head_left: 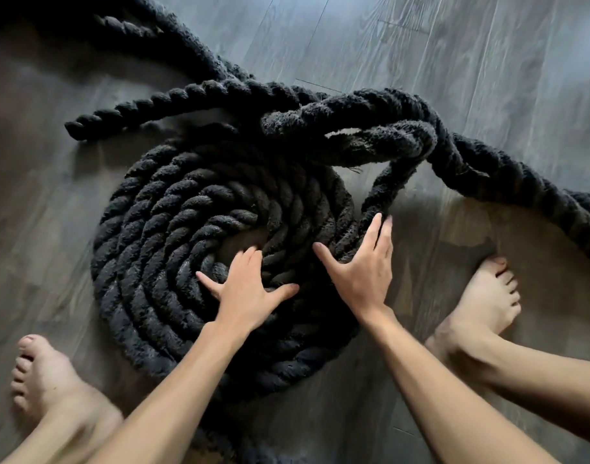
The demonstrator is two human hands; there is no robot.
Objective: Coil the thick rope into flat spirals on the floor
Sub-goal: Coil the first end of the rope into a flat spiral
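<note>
feet: our bare left foot [42,373] and right foot [481,306] stand on the wooden floor [454,61], either side of the rope spiral [159,236], which lies flat.
left hand [250,293]: we press it flat, fingers spread wide, on the inner turns.
right hand [360,272]: splayed, fingers straight, against the outermost strand at the spiral's right edge.
loose rope [354,125]: tangled beyond, overlapping the spiral's far edge.
</note>
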